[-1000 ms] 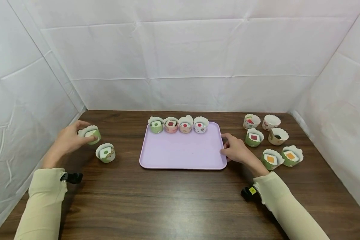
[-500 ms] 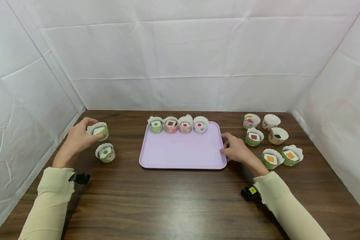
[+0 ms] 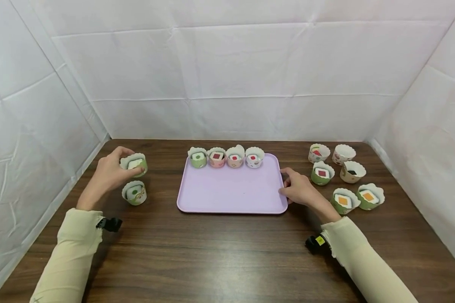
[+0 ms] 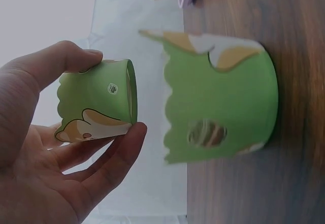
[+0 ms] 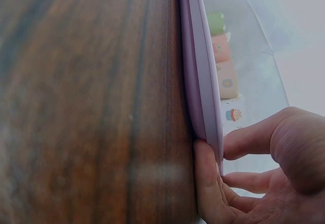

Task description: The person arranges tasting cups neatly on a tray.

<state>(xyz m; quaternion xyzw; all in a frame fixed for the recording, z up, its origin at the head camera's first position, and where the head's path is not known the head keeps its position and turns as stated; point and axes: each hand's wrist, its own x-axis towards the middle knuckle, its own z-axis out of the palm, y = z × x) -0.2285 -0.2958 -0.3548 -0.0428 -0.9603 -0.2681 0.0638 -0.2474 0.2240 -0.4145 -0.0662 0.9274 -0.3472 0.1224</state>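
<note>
My left hand (image 3: 110, 171) pinches a green paper baking cup (image 4: 104, 94) between thumb and fingers, raised off the table in the left wrist view. Inside that cup sits a white block, partly covered by my thumb. Just in front of it, a second green paper cup (image 3: 134, 193) stands on the table, holding a white block with a green dot. My right hand (image 3: 300, 190) grips the right rim of a lilac tray (image 3: 227, 193), thumb on top and a finger at its underside in the right wrist view. Several filled paper cups (image 3: 217, 157) line the tray's back edge.
At the right of the wooden table (image 3: 212, 252) stands a group of paper cups, among them a white one (image 3: 343, 154) and a green one with an orange-topped block (image 3: 342, 201). White sheeting (image 3: 227, 75) walls the back and both sides.
My left hand has moved right with the green paper cup, which is now behind the standing one. My right hand stays at the tray's rim, and the tray has not moved.
</note>
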